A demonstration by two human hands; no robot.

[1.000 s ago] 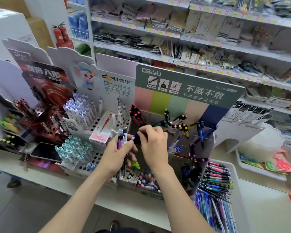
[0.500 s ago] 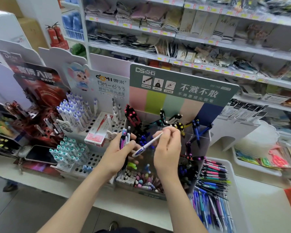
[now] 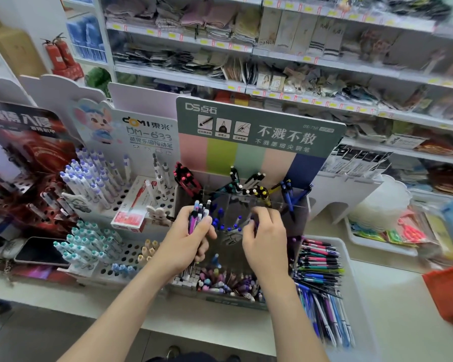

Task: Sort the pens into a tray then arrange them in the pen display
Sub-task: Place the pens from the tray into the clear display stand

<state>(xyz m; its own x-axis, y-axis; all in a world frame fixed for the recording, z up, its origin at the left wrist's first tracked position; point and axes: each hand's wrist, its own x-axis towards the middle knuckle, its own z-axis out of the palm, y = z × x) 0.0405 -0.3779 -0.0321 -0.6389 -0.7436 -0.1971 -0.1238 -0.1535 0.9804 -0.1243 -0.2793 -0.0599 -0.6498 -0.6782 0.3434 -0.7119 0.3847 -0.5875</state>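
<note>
My left hand point(image 3: 186, 241) grips a bunch of pens point(image 3: 198, 214), pink, white and dark, held upright in front of the clear pen display point(image 3: 298, 205) with the green header card. My right hand point(image 3: 264, 239) reaches into the display's middle compartment, fingers curled down among blue-capped pens point(image 3: 220, 222); whether it holds one is hidden by the fingers. A white tray point(image 3: 348, 259) on the right holds several sorted pens lying flat.
A white perforated display point(image 3: 131, 252) with purple and teal pens stands on the left, with a red box point(image 3: 131, 205) on it. A phone point(image 3: 41, 250) lies at far left. Shop shelves rise behind. A second tray point(image 3: 377, 244) sits at right.
My right hand held a white and blue pen above the display half a second ago; now it has dropped into the middle compartment and the pen is out of sight. The left hand keeps its bunch.
</note>
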